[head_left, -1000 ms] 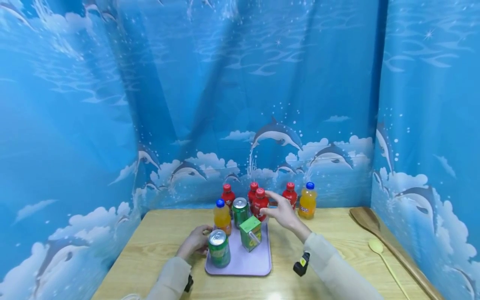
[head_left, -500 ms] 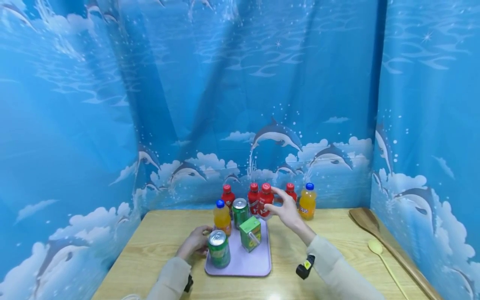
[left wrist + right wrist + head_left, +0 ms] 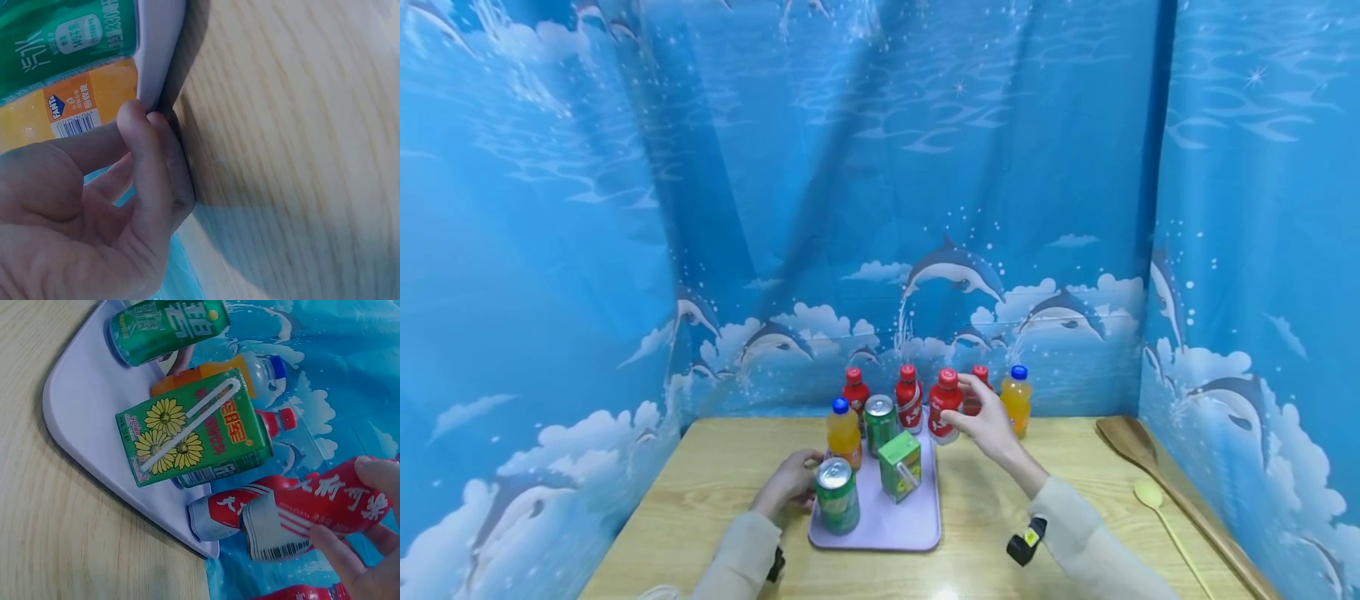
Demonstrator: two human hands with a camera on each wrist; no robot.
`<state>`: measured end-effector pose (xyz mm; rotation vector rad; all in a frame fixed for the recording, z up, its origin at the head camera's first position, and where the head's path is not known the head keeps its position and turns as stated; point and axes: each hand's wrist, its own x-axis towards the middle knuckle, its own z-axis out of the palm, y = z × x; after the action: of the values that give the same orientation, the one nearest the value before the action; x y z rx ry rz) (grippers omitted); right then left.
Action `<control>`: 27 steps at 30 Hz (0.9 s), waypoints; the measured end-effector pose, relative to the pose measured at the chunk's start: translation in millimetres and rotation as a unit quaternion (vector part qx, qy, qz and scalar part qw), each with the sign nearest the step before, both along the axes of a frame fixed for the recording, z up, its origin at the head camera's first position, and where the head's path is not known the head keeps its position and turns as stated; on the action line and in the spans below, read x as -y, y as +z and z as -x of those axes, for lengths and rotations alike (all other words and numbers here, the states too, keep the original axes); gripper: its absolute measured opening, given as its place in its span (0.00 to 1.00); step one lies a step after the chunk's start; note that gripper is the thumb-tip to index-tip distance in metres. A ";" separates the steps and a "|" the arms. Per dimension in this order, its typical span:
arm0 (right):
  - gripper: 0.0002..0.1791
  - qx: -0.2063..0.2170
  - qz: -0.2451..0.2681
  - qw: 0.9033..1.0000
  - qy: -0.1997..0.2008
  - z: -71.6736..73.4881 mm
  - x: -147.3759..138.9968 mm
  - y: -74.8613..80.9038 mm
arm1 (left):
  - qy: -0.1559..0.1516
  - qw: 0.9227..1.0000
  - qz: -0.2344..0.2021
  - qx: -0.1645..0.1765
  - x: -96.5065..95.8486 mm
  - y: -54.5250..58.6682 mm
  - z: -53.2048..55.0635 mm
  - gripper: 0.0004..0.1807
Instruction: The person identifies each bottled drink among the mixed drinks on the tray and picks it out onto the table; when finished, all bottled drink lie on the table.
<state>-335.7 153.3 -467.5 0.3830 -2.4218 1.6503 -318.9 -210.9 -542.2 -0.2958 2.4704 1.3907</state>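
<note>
My right hand (image 3: 988, 423) holds a small red cola bottle (image 3: 945, 407) upright between thumb and fingers, at the tray's far right edge. In the right wrist view the bottle (image 3: 331, 500) overlaps another red bottle (image 3: 228, 509) standing behind it on the tray. My left hand (image 3: 790, 482) pinches the left rim of the lilac tray (image 3: 898, 532), beside an orange Fanta bottle (image 3: 844, 437). Also on the tray are a green can (image 3: 838, 504) in front, a green drink carton (image 3: 900, 471) with a straw, and a second green can (image 3: 880, 425).
Beyond the tray's far left part stands a red bottle (image 3: 854, 390), its base hidden. Partly behind my right hand are another red bottle (image 3: 981, 379) and an orange bottle (image 3: 1017, 402). A wooden turner (image 3: 1131, 437) and a yellow spoon (image 3: 1148, 493) lie on the right.
My right hand has carried the red cola bottle to the right, from in front of the other red bottle to the tray's right edge. My left hand has stayed at the rim.
</note>
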 end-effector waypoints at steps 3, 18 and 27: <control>0.37 0.012 0.005 1.000 -0.009 -2.3 -11.3 1.3 | 0.002 1.000 0.001 0.005 -0.4 1.2 0.5 0.31; 0.43 0.045 0.025 0.997 -0.062 -10.0 -79.8 -7.2 | 0.002 1.000 -0.001 0.007 -1.2 5.2 -3.2 0.31; 0.41 0.024 0.002 0.988 -0.153 -1.8 -109.2 -16.6 | -0.004 1.000 -0.009 0.000 -1.2 5.7 -4.3 0.31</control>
<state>-333.9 262.5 -484.1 -0.0311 -2.3646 1.5442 -314.6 -209.7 -536.5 -0.2830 2.4543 1.4100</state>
